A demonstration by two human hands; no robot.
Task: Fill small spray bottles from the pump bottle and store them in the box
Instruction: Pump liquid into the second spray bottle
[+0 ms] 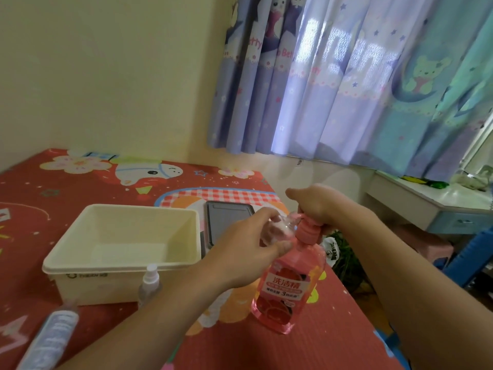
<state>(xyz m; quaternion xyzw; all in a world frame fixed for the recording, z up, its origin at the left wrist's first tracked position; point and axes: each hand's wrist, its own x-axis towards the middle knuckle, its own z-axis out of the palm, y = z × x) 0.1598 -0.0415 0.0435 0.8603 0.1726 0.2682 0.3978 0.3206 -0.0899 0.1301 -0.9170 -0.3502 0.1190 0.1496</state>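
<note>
While the left hand's fingers [277,245] are pinching a small clear bottle [277,228] under the spout, the right hand [313,201] is curling over the pink pump bottle [289,287] near the table's right edge; the cream box [80,265] is sitting empty, one capped spray bottle [150,284] waiting beside it.

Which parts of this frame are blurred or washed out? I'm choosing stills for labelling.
Head view: daylight glares through the purple cartoon curtain; the left hand and the small clear bottle in its grip are motion-smeared; the clear tube at bottom left is soft; the pink pump bottle's label stays readable; wide-angle bending at the edges.
</note>
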